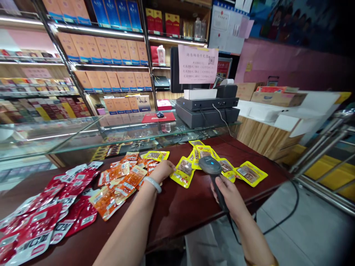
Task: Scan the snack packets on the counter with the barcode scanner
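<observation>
My right hand (229, 194) is wrapped around the handle of a dark grey barcode scanner (210, 165), its head over the pile of yellow snack packets. With fingers pinched together, my left hand (163, 170) holds the left edge of a yellow snack packet (183, 172) with a clear window. More yellow packets lie beneath and around the scanner, one yellow packet (252, 174) farthest right. Another yellow packet (155, 155) rests beyond my left hand, on the orange snack packets (130, 181). Red-and-white packets (74, 195) are heaped at the left.
The dark red tabletop (177, 210) carries all the packets. Behind it stand a glass display counter (124, 129), a cash drawer (206, 116) and a monitor with a pink notice (197, 64). A black cable (295, 201) loops past the right edge, near metal railings (330, 166).
</observation>
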A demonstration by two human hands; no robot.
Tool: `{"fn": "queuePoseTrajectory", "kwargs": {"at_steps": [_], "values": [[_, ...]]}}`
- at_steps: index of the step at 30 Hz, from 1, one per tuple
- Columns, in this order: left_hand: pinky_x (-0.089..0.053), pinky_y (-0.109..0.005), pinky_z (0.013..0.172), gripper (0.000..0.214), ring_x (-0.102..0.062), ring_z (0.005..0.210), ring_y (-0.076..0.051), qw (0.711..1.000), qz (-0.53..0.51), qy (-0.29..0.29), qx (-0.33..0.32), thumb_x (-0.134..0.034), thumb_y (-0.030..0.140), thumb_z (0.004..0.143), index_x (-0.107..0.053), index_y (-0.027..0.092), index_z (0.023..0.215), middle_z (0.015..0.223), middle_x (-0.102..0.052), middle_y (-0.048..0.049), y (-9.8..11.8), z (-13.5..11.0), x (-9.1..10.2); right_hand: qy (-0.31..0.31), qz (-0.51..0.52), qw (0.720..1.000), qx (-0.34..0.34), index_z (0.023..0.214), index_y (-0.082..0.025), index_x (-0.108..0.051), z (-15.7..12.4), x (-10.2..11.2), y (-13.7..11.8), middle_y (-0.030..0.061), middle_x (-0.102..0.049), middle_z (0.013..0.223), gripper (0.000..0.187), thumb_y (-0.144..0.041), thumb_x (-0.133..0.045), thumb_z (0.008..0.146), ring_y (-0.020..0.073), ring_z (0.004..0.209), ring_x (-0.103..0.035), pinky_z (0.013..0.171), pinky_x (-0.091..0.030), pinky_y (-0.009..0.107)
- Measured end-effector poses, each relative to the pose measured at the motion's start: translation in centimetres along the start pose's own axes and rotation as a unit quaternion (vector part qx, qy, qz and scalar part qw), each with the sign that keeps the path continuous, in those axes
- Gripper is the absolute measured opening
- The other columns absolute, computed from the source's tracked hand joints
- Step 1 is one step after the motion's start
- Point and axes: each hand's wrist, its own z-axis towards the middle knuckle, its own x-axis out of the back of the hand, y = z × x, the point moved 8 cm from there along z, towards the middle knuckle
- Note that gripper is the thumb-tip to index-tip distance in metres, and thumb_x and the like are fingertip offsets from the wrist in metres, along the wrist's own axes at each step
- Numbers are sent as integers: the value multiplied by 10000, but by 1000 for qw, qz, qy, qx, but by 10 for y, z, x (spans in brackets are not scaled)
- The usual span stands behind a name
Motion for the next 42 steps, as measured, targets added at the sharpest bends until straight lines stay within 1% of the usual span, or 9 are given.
{"fn": "queuePoseTrajectory", "kwargs": {"at_steps": [6,16,23,25,29,32,36,39,42], "values": [[-396,-252,635,153,-597,697,-164,988,70,130,-39,-578,219,806,-725,177,807,762,-699,-47,-3,-7,48,-42,-41,998,5,828,-210,-561,2,-18,1,-42,-534,630,427,-630,-637,799,88,437,-451,388,-356,194],[-410,-244,631,202,-600,703,-167,977,-24,188,-98,-535,221,805,-719,157,859,788,-709,-61,-21,5,68,-64,-43,997,2,747,-219,-524,12,-49,-10,-54,-508,585,427,-634,-612,791,86,398,-424,356,-321,190],[-426,-259,659,197,-627,752,-185,977,0,207,-39,-514,231,834,-702,181,866,818,-716,-58,-38,-5,90,-72,-35,997,-6,770,-220,-530,9,-50,-6,-53,-494,585,416,-624,-622,801,83,413,-405,377,-308,187],[-450,-301,718,218,-636,818,-221,964,29,266,-8,-504,235,844,-704,181,913,864,-714,-88,-43,-13,104,-72,-40,997,4,769,-217,-531,7,-45,-6,-53,-482,584,406,-610,-616,820,84,421,-399,384,-311,191],[-417,-425,951,341,-579,1083,-305,880,106,462,-19,-562,272,831,-650,154,1138,1084,-672,-160,-21,-45,129,-45,-26,999,12,798,-210,-540,4,-24,-5,-52,-491,607,406,-608,-616,832,79,428,-408,385,-315,186],[-412,-413,981,320,-581,1081,-280,887,73,446,-94,-579,294,836,-654,172,1122,1082,-675,-128,10,-46,106,-5,-5,1000,8,796,-203,-541,0,-4,-7,-44,-512,611,436,-628,-641,803,78,426,-420,381,-329,186],[-473,-313,829,219,-634,891,-200,963,-46,228,-139,-610,297,825,-700,167,976,951,-707,-79,43,-18,32,32,9,999,7,768,-199,-539,-7,16,-12,-38,-522,607,465,-646,-667,768,78,425,-426,380,-340,189],[-440,-240,610,244,-598,642,-137,987,-141,46,-68,-624,332,824,-702,133,941,743,-681,-31,55,3,-27,42,8,999,11,766,-201,-540,-12,27,-15,-43,-518,594,470,-654,-667,761,75,411,-415,371,-323,186],[-354,-221,488,374,-489,465,-103,985,-171,-12,25,-660,351,810,-650,103,1090,548,-562,31,62,17,-58,37,-8,999,7,766,-202,-544,-14,30,-16,-42,-521,586,478,-666,-660,756,81,409,-427,372,-330,189]]}}
